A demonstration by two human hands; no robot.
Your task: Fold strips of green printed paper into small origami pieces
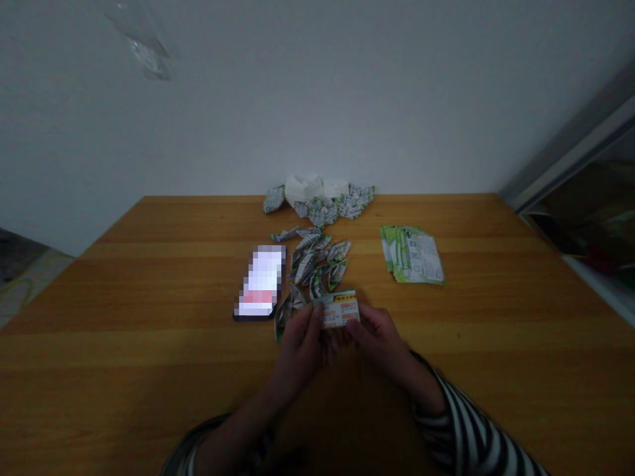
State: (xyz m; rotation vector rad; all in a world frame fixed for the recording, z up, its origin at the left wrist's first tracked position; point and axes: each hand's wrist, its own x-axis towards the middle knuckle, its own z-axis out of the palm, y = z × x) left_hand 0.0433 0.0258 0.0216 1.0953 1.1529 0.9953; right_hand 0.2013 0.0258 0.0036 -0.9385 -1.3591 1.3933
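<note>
A small printed card [340,311], white with orange and dark markings and a greenish edge, is held between both my hands above the near middle of the table. My left hand [303,334] pinches its left side, thumb on top. At its right lower corner, my right hand [380,332] grips it with thumb and fingers. Just beyond the card lies a loose pile of folded, crumpled printed papers [305,261], green and white, partly hidden by my left hand. A fanned stack of flat green-and-white printed sheets [421,258] rests farther right.
A phone [260,284] with a lit, blurred screen lies left of the pile on the wooden table [149,317]. Along the wall [446,99], more crumpled printed papers [325,208] lie with white tissue [302,188]. Clear plastic [149,56] hangs on the wall at upper left.
</note>
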